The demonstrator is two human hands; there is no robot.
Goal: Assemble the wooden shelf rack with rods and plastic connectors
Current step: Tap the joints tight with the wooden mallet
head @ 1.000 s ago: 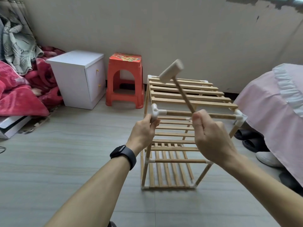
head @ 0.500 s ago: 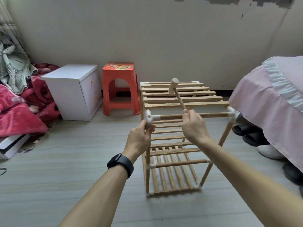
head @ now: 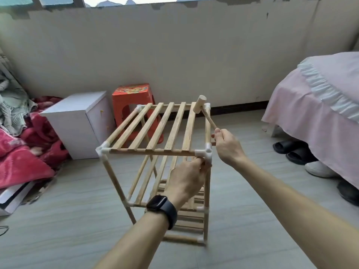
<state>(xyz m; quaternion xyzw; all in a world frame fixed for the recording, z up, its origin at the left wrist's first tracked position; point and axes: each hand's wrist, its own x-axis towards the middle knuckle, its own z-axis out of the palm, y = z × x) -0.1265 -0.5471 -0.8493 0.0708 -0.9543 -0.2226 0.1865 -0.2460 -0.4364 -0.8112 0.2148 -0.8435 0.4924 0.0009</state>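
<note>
One wooden rack (head: 155, 131) stands upright, four white connectors (head: 203, 153) at its top corners. Your left hand (head: 186, 179) grips its near post (head: 207, 189); your right hand (head: 227, 146) grips one mallet (head: 200, 106).

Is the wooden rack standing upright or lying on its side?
Upright. The wooden rack stands on vertical posts on the floor, top slats flat; the left hand grips its near post.
</note>
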